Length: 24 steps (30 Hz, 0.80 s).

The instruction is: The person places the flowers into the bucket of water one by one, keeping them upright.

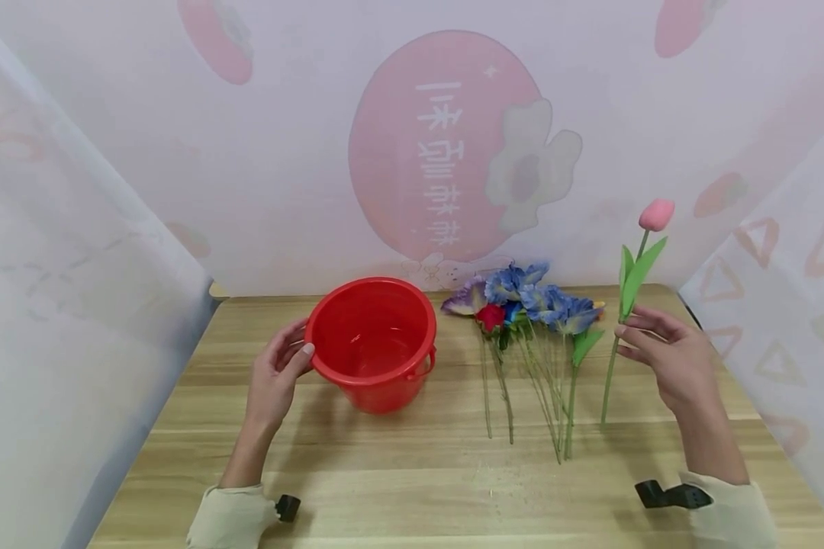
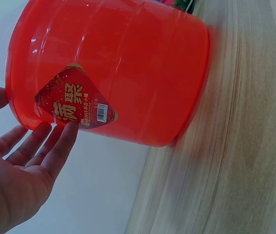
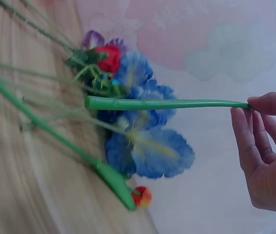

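Wooden light-brown desk [image 1: 398,492] carries a round red plastic bucket [image 1: 384,398], mouth upward, toward its far edge, left of middle. Right of it, blue, purple and red artificial flowers [image 1: 551,303] lie with stems toward the near edge, leaving room there. The left hand [image 1: 275,377] holds the bucket's rim from the left. The right hand [image 1: 680,362], near the right edge, pinches one pink, green-stemmed artificial tulip [image 1: 638,284], almost upright, bloom up; the bucket lies left, past the flowers.
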{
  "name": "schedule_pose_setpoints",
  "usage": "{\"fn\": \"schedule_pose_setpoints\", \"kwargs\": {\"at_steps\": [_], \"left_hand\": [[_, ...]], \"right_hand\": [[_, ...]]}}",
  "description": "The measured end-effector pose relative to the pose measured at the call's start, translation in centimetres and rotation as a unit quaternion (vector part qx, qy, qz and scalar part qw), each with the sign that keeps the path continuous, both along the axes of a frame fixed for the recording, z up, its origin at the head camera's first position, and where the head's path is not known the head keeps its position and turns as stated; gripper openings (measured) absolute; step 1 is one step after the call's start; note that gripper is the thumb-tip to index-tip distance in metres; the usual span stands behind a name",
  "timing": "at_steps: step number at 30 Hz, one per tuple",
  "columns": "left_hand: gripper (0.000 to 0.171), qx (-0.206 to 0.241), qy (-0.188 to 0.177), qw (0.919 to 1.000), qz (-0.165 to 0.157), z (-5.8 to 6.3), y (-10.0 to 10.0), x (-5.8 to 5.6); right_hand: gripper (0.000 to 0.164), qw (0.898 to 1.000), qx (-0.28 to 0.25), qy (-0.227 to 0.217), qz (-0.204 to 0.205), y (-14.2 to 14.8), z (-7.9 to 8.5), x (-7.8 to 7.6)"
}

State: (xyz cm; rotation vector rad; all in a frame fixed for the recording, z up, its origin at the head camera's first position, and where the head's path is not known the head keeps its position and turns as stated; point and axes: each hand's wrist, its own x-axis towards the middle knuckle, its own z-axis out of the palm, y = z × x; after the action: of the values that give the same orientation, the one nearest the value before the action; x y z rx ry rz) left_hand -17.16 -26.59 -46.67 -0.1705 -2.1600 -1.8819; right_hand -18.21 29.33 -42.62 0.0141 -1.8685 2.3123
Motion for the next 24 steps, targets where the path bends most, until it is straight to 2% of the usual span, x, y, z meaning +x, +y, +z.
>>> {"fn": "schedule_pose_setpoints", "kwargs": {"at_steps": [7,16,24], "left_hand": [[0.049,0.0,-0.004,1.0,0.005,0.0,-0.1,0.0],[0.049,-0.01,-0.008,0.9999,0.011,0.1,0.0,0.0],[0.049,-0.014,-0.015,0.9996,0.017,-0.1,0.1,0.1]], "right_hand": [[0.034,1.0,-0.001,0.024,-0.005,-2.9,1.8,0.0],[0.033,0.999,-0.011,0.039,-0.004,-5.7,3.3,-1.1],[0.031,0.997,-0.016,0.074,-0.009,-8.2,4.7,-2.0]]}}
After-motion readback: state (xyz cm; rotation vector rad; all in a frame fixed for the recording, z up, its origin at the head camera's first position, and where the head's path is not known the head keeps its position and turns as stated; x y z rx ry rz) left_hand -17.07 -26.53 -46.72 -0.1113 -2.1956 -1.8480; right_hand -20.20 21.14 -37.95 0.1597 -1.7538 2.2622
